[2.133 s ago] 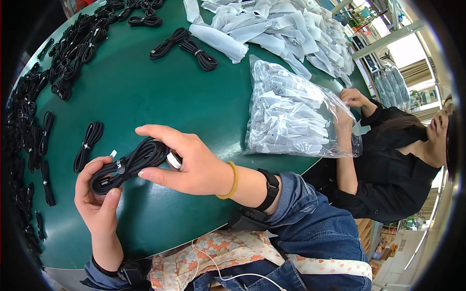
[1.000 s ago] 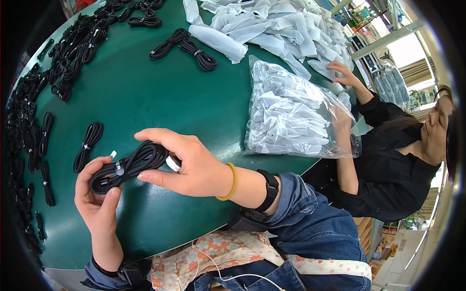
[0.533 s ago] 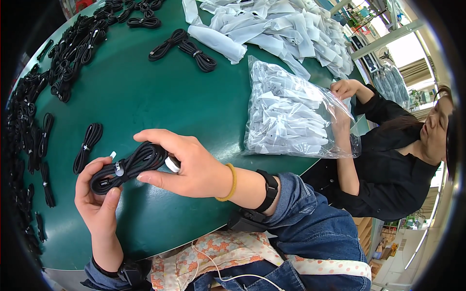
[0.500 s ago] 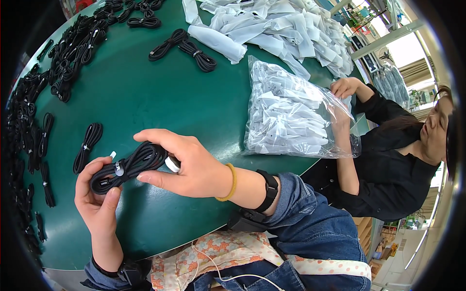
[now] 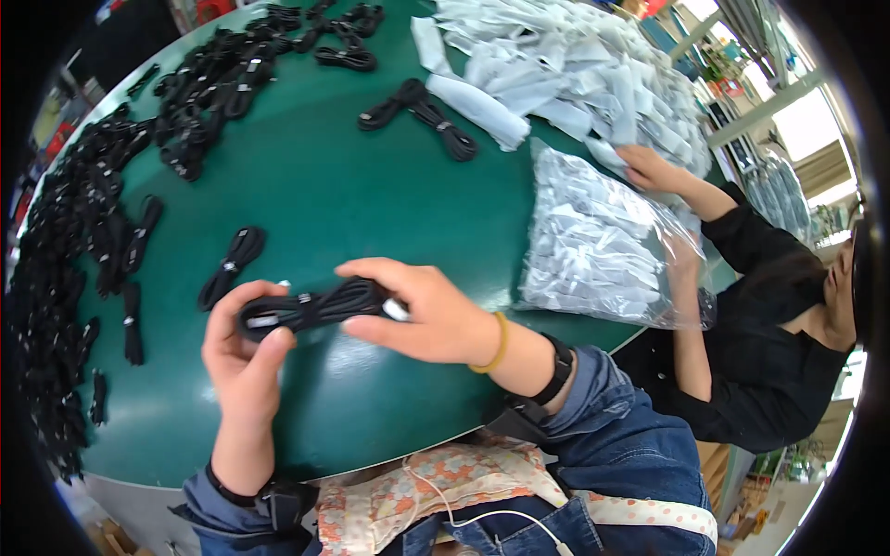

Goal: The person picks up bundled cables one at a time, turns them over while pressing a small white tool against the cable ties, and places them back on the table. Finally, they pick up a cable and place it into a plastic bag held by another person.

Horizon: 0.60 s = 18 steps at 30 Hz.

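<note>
A coiled black braided cable [image 5: 324,306], bound at its middle with a strap, is held level above the green table by both my hands. My left hand [image 5: 243,361] pinches its left end between thumb and fingers. My right hand [image 5: 436,315] grips the right end, where a white piece shows beside the fingers. Just beyond my left hand, another bundled black cable [image 5: 232,264] lies on the table. Two more cable bundles [image 5: 422,116] lie farther off, near the white packets.
Many black cable bundles [image 5: 69,241] are heaped along the left edge of the green table [image 5: 306,185]. A pile of white packets [image 5: 565,74] covers the far right. A clear bag [image 5: 593,241] of white packets lies nearer, where a co-worker in black [image 5: 760,334] reaches with both hands.
The view has shifted, so the table contents appear farther right. Both my hands still hold the cable, now turned more level. The co-worker's one hand has moved to the white packet pile.
</note>
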Each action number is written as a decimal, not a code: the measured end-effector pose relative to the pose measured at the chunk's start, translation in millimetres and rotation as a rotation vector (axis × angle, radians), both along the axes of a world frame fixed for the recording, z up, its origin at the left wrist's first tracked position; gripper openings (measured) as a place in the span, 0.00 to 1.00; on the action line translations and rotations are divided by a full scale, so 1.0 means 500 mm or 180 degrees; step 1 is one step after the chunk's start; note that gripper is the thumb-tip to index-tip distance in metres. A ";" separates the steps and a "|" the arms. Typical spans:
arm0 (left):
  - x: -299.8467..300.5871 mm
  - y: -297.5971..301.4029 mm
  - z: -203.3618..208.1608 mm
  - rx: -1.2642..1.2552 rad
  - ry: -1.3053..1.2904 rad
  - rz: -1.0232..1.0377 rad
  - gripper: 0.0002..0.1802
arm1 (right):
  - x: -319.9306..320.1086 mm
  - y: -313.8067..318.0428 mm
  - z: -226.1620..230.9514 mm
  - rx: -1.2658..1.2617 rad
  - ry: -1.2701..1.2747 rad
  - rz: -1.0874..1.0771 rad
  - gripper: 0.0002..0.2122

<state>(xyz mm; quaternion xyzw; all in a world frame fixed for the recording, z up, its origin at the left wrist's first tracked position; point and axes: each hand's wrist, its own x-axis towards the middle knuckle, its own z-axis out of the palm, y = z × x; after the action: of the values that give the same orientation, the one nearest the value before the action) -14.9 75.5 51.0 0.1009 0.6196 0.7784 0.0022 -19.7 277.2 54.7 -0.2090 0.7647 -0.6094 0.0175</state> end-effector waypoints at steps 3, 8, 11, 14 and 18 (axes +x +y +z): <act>0.000 -0.013 -0.003 0.0580 -0.0200 0.0052 0.22 | -0.011 0.018 0.001 0.0536 0.0373 -0.0322 0.15; 0.010 -0.040 0.012 0.1220 -0.0056 0.0149 0.22 | 0.083 0.142 0.084 -0.3146 0.0815 0.0940 0.17; 0.000 -0.018 0.025 0.1306 0.0247 -0.0255 0.22 | 0.136 0.054 0.236 -0.2247 0.2741 0.0116 0.08; 0.009 -0.033 0.020 0.1122 0.0475 -0.0217 0.24 | 0.075 0.009 0.139 -0.1863 0.1103 -0.0939 0.11; 0.013 -0.022 0.012 0.0981 0.0763 -0.0332 0.27 | 0.001 -0.016 0.056 -0.0773 0.0381 -0.0023 0.24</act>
<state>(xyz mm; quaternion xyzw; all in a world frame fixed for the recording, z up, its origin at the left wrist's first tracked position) -8.6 64.7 57.2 0.2240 0.4829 0.8452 -0.0469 -19.4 269.1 82.5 -0.2428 0.6857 -0.6840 -0.0557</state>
